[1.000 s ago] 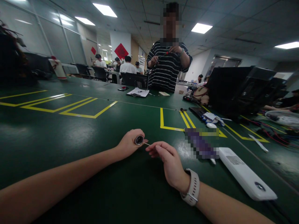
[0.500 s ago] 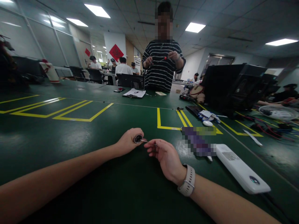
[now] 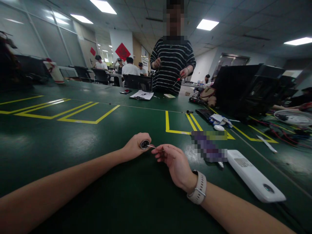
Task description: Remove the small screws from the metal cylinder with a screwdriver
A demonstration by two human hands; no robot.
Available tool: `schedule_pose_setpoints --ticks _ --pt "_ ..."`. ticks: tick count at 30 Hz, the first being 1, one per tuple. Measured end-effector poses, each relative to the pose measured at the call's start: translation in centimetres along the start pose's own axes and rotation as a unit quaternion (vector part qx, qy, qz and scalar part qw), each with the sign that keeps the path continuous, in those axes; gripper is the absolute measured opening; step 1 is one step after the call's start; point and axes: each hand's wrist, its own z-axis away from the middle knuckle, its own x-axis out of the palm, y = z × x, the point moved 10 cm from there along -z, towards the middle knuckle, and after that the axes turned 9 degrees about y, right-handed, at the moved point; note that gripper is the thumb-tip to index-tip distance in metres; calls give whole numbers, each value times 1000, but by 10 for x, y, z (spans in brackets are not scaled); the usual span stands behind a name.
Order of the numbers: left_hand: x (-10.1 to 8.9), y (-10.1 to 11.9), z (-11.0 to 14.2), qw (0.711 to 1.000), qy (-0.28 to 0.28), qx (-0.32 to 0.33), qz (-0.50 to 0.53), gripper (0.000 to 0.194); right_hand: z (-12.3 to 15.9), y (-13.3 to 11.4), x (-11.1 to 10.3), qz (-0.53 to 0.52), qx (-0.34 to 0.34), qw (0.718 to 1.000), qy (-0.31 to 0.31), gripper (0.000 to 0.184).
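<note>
My left hand (image 3: 134,147) is closed around a small round metal part (image 3: 144,144) whose dark open end faces me. My right hand (image 3: 172,158), a pale watch on its wrist, pinches a thin metal pin (image 3: 153,147) whose tip reaches the round part. Both hands rest low over the dark green table (image 3: 73,143), close together near its middle.
A long white device (image 3: 254,178) lies to the right of my right hand, beside a blurred purple patch. A person in a striped shirt (image 3: 172,66) stands across the table holding a red-tipped tool. Papers, a phone, black cases and cables lie further back and right.
My hands have stayed almost still, the pin's tip now at the round part. The person opposite has lowered one hand with the red-tipped tool from chest height.
</note>
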Motion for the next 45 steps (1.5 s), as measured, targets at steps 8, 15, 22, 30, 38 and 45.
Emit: schedule_pose_setpoints --ticks 8,15,22,30,38,45 --pt "7 3 3 999 -33 39 7 21 3 -3 -1 24 -28 999 -3 17" --pt "15 5 4 996 -64 59 -17 17 0 -1 -3 28 -30 999 5 17" --pt "13 2 3 997 -54 55 -24 18 -4 0 -8 -7 -16 1000 14 20" --pt "17 -2 4 997 -61 48 -29 15 -3 2 -6 10 -19 1000 12 17" --pt "15 -1 3 997 -63 39 -27 17 -5 1 -12 -1 -24 999 27 19" --pt "20 0 4 994 -84 44 -51 15 -5 -4 -16 16 -37 998 55 21"
